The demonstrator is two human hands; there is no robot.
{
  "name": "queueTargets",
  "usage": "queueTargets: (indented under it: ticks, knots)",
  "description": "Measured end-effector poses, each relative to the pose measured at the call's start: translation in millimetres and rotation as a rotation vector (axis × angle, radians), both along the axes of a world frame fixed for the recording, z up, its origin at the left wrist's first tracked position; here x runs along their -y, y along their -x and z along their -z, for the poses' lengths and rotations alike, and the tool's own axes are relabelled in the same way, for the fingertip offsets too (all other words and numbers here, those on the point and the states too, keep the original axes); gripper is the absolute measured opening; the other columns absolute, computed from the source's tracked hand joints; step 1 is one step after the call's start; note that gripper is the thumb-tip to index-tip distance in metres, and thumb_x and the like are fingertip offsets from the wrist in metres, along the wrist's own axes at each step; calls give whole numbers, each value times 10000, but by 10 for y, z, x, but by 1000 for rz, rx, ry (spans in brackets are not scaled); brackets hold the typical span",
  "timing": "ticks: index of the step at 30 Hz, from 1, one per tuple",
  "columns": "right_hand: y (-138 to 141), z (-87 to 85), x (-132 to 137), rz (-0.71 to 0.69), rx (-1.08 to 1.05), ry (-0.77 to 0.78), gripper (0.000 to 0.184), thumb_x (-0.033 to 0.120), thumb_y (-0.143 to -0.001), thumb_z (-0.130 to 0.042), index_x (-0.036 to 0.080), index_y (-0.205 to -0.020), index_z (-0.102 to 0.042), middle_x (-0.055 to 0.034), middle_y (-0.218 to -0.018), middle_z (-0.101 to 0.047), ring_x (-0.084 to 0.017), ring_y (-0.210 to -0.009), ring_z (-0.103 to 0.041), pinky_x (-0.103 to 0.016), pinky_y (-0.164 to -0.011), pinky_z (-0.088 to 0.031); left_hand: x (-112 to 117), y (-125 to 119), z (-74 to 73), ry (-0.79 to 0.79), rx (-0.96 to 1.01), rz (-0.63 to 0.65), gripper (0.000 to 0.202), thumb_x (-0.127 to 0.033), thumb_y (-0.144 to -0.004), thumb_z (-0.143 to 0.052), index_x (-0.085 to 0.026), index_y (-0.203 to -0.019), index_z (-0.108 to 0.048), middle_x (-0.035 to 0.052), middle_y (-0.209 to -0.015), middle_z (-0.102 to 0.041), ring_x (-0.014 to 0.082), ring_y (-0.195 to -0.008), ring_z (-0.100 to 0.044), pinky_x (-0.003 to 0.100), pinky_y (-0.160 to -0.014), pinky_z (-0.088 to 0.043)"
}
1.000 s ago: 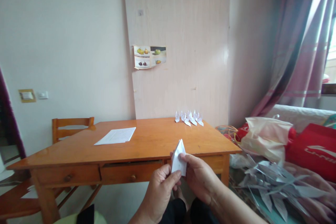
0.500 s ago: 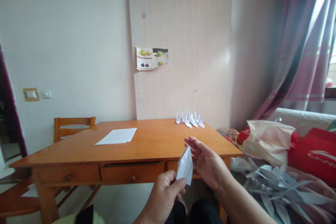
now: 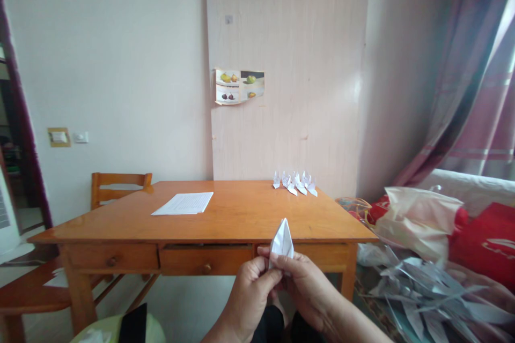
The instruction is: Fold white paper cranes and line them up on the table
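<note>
A folded white paper piece (image 3: 282,238), pointed at the top, stands upright between my two hands in front of the table. My left hand (image 3: 254,285) pinches its lower left part between thumb and fingers. From the right, my right hand (image 3: 306,278) presses its thumb on the paper's lower front, with the fingers behind and partly hidden. Several finished-looking folded paper figures (image 3: 296,183) stand together at the back right of the wooden table (image 3: 237,209).
A stack of printed sheets (image 3: 184,203) lies on the table's left half. One drawer (image 3: 205,261) sits slightly open. At the right are a pile of paper strips (image 3: 426,284), a cream bag (image 3: 422,220) and a red bag (image 3: 486,241). A chair (image 3: 120,185) stands behind at left.
My right hand, spread open beside the paper before, has closed on its lower right side. The paper now stands more upright. The view has shifted slightly.
</note>
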State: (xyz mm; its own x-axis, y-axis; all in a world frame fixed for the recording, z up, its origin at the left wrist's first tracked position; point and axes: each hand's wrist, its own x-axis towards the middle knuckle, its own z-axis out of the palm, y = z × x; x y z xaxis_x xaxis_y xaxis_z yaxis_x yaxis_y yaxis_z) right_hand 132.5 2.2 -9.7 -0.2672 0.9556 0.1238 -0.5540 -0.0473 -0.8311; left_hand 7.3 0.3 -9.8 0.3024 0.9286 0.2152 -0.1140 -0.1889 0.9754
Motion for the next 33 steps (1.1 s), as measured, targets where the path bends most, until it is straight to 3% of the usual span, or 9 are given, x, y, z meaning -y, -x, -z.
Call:
queueTargets:
  ticks: [6,12,16,18,21,26,29,33]
  knots:
    - [-34,-74,10,-23,-51,96,298,340,-777,-767,111,-968,-772,-56,-719,-652,-136,-569,-518,-260,-513,-415,-27,8,36,-27,-44,19,275,-384,-852,-652,-115,-867,-704,37,-707,-611,149,-671,-535,245,-601,-374]
    - [-129,-109,-67,-1,-85,123,261,325,-786,-742,140,-967,-766,-92,-897,-724,-176,-645,-621,-268,-505,-447,-6,-1,58,-10,-110,11,272,-388,-854,-648,-125,-789,-676,39,-685,-629,142,-630,-542,260,-630,-408]
    - [-207,-162,-128,57,-149,136,213,287,-794,-744,146,-952,-762,-103,-1056,-744,-218,-971,-673,-273,-726,-527,8,-5,65,-16,-131,37,292,-406,-852,-647,-134,-744,-648,42,-673,-639,148,-623,-549,257,-608,-404]
    - [-237,-196,-153,99,-188,127,185,272,-800,-746,149,-936,-761,-95,-1080,-747,-218,-1127,-632,-278,-909,-497,12,-11,65,-17,-137,51,300,-415,-848,-649,-136,-736,-644,46,-673,-646,151,-621,-554,253,-594,-399]
    - [-263,-244,-186,117,-193,109,169,273,-798,-752,164,-926,-761,-80,-1061,-758,-218,-1204,-602,-289,-1007,-449,13,-19,55,-12,-141,55,302,-425,-838,-657,-139,-743,-650,45,-676,-651,153,-627,-563,252,-597,-403]
    - [-379,-323,-271,190,-190,89,175,312,-822,-733,202,-956,-758,-60,-1080,-762,-214,-1220,-592,-300,-972,-465,12,1,48,18,-130,58,306,-428,-816,-682,-135,-733,-653,44,-659,-643,151,-623,-564,249,-591,-400]
    - [-505,-351,-316,234,-158,72,196,337,-846,-701,236,-1007,-751,-39,-1156,-742,-202,-1213,-579,-294,-857,-488,1,24,57,51,-62,32,326,-450,-809,-691,-126,-772,-671,43,-665,-637,141,-616,-548,247,-591,-394]
    - [-554,-298,-289,284,-73,92,228,386,-817,-721,222,-972,-758,-56,-1061,-757,-212,-1052,-633,-287,-733,-473,-28,45,64,74,28,-9,375,-494,-819,-687,-119,-817,-672,40,-685,-634,121,-602,-521,246,-603,-389]
